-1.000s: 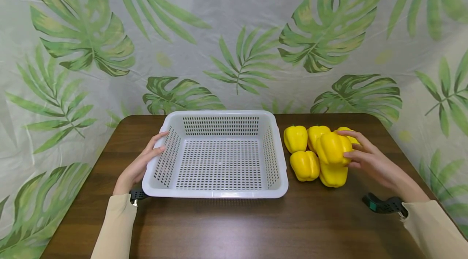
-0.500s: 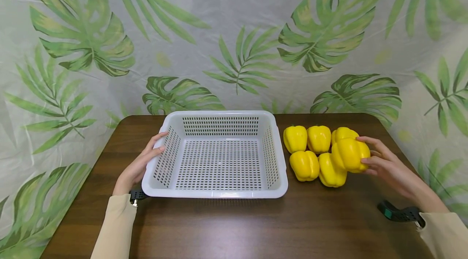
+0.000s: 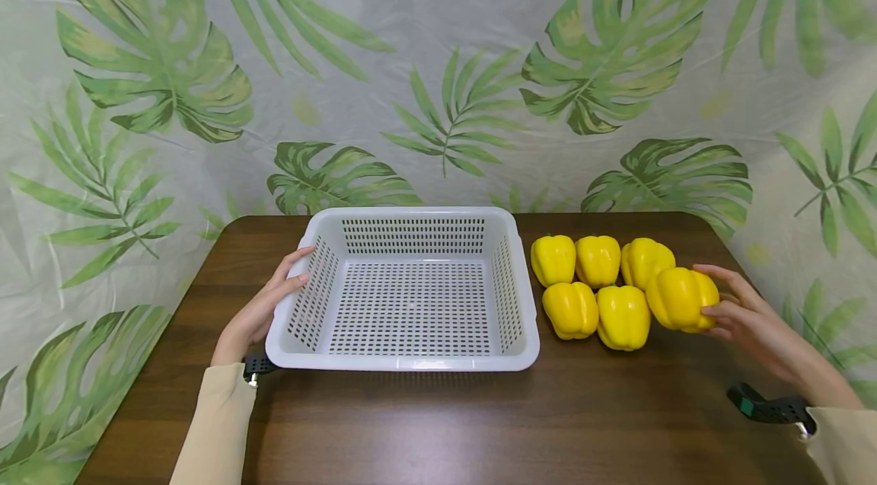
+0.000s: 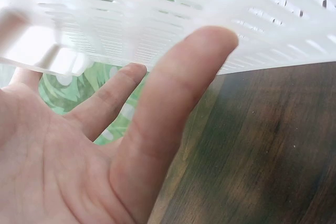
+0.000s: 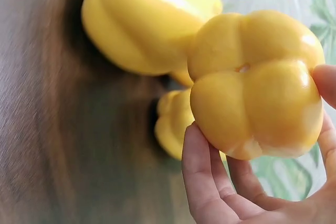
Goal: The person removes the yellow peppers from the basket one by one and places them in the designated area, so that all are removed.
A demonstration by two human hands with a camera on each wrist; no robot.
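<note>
At the right end of the group of yellow bell peppers, my right hand (image 3: 754, 325) grips one bell pepper (image 3: 681, 298) between thumb and fingers. Its lobed underside faces the camera in the right wrist view, where fingers (image 5: 198, 166) press its side. Whether it touches the table cannot be told. A white perforated plastic basket (image 3: 404, 365) stands to the left with nothing in it. My left hand (image 3: 263, 310) rests at its left rim, thumb and fingers fairly straight. In the left wrist view the thumb (image 4: 168, 87) lies against the slotted wall (image 4: 142, 3).
Several other yellow bell peppers stand in two rows right of the basket, among them one in front (image 3: 623, 317) and one behind (image 3: 645, 263). The brown wooden table (image 3: 438, 424) ends at a leaf-patterned cloth backdrop (image 3: 479, 89).
My right hand has carried the bell pepper rightward and down, from above the front pepper to the row's right end. The left hand and basket have stayed put.
</note>
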